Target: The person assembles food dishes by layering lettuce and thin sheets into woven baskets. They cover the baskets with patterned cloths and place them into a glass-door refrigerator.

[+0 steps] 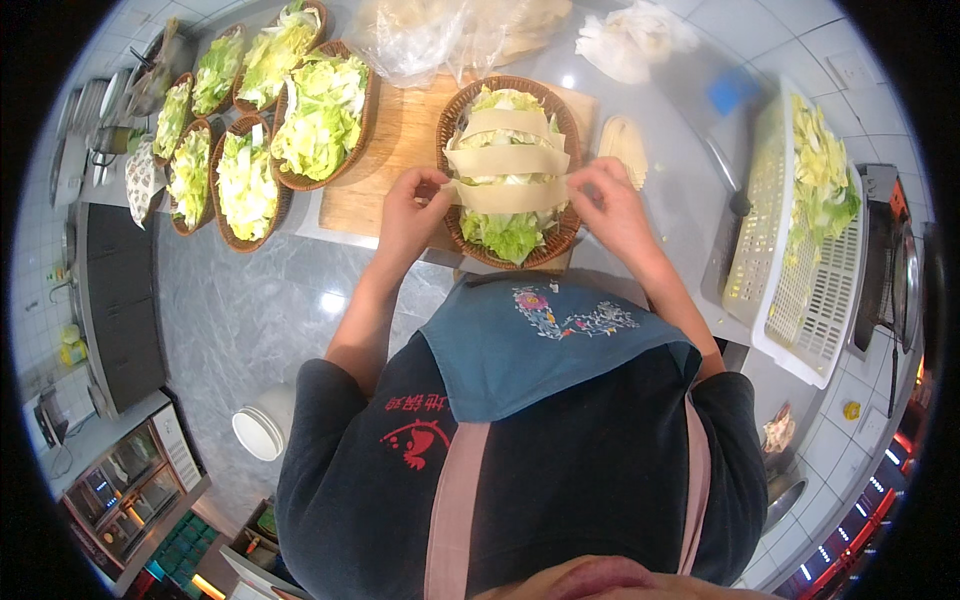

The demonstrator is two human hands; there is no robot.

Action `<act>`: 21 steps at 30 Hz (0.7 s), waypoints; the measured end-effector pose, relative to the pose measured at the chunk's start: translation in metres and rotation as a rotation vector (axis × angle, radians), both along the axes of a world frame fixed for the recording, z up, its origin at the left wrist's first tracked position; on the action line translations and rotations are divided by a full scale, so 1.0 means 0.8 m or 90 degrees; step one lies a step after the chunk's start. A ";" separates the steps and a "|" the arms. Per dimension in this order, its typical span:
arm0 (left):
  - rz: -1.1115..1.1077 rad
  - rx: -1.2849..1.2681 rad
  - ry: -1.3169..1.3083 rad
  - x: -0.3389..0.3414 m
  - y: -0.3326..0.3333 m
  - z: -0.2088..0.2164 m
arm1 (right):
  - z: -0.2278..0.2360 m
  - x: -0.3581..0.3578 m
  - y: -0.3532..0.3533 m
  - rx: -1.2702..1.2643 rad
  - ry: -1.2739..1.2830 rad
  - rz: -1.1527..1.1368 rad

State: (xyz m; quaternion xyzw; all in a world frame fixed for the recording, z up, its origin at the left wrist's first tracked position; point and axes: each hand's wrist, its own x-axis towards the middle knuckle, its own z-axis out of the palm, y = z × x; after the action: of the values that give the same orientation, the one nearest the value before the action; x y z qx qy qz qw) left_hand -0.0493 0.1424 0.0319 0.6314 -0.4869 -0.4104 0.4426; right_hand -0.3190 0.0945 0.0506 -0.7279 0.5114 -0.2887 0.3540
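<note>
An oval brown wicker basket [569,122] in front of me holds chopped lettuce [503,236]. Three wide, pale strips that look like tofu skin cross the leaves. The nearest tofu skin strip [508,197] is stretched between my hands. My left hand [413,208] pinches its left end at the basket's rim; my right hand [612,205] pinches the right end above the opposite rim. Just beyond my right hand, more folded pale strips [624,148] lie on the counter.
A wooden board [392,140] lies under the basket. Several lettuce-filled baskets [320,115] stand at the left. Clear plastic bags [420,35] and a crumpled white cloth [635,40] lie at the back. At the right are a knife [733,180] and a white crate [800,345] with lettuce.
</note>
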 end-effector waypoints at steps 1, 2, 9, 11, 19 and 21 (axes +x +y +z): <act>0.001 0.007 0.005 -0.002 -0.002 -0.001 | 0.000 0.003 0.000 -0.030 0.023 -0.001; 0.001 0.013 0.010 -0.004 -0.005 -0.001 | 0.000 0.006 0.000 -0.045 0.047 0.004; 0.051 0.039 -0.025 -0.005 -0.010 -0.015 | 0.004 -0.007 -0.006 -0.056 0.032 0.031; 0.049 0.056 0.011 -0.001 -0.012 -0.023 | 0.006 -0.017 -0.025 -0.008 -0.026 -0.006; 0.045 0.073 0.001 -0.011 -0.002 -0.009 | -0.103 -0.111 -0.135 -0.028 0.149 -0.261; 0.042 0.060 0.030 -0.005 0.005 -0.023 | -0.094 -0.105 -0.134 0.117 0.160 -0.250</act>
State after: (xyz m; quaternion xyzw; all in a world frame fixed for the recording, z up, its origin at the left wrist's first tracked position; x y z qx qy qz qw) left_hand -0.0531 0.1463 0.0131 0.6577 -0.4351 -0.4326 0.4370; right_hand -0.4031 -0.0126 -0.0244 -0.6096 0.7071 -0.2113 0.2894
